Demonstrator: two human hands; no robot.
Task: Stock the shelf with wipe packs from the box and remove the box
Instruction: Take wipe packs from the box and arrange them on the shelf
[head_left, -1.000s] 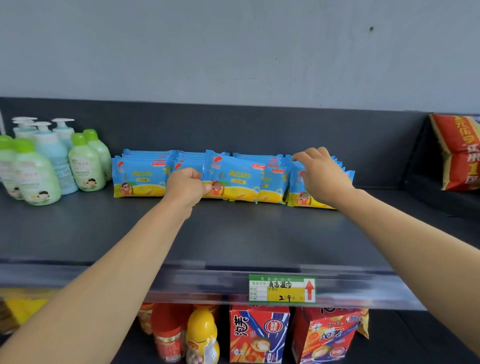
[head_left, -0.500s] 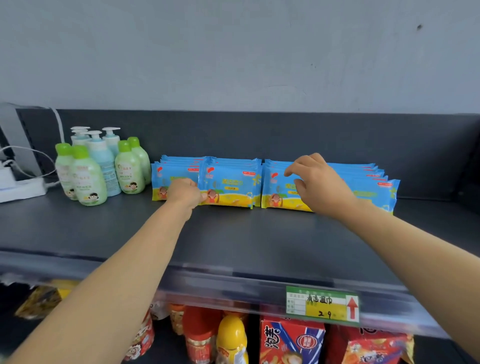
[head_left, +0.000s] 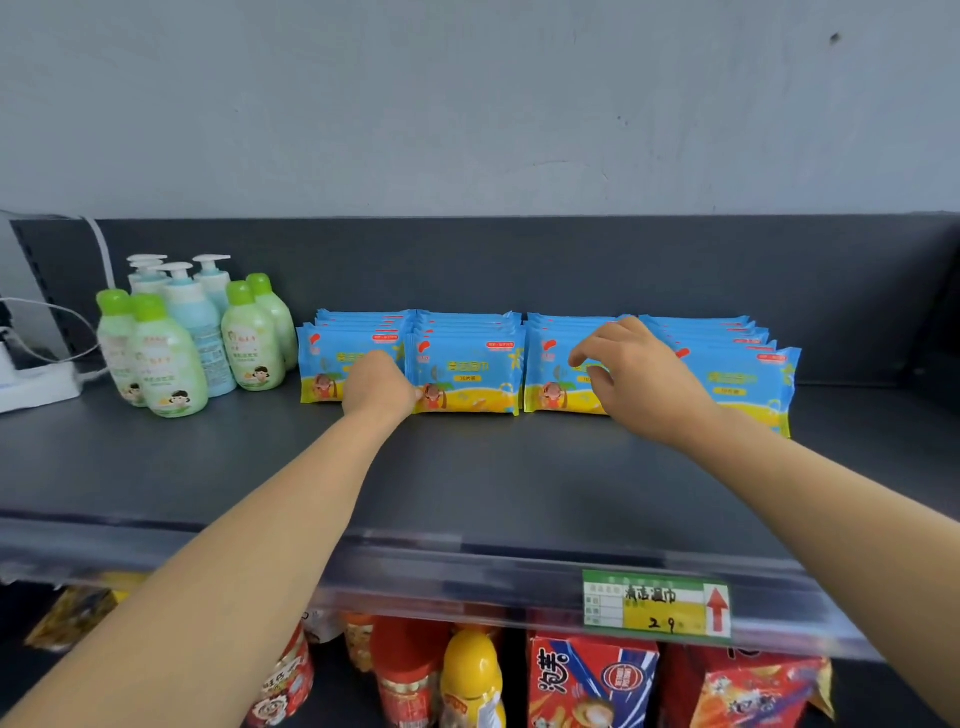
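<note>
The shelf (head_left: 467, 483) is dark, matte sheet metal with a clear plastic strip along its front lip; on that strip sits a green and yellow price tag (head_left: 657, 605). The wipe packs (head_left: 467, 371) stand on it against the back panel in four rows, front to back; they are flat, soft-cornered pouches of glossy film with crimped side seams. To their left is a cluster of rounded plastic bottles (head_left: 166, 358), some with green caps and some with white pumps.

My left grip (head_left: 379, 387) is curled into a tight fist, knuckles pressed to the front packs at the seam between the first and second rows; it was at that same seam half a second ago. My right grip (head_left: 639, 384) was hooked over the top of the third row then; now it is in front of that row, thumb and forefinger parted and fingers loosely bent.

Each pack is sky blue above and yellow below, with a small cartoon figure at the lower left; the fourth row (head_left: 737, 379) steps out rightward towards the front.
</note>
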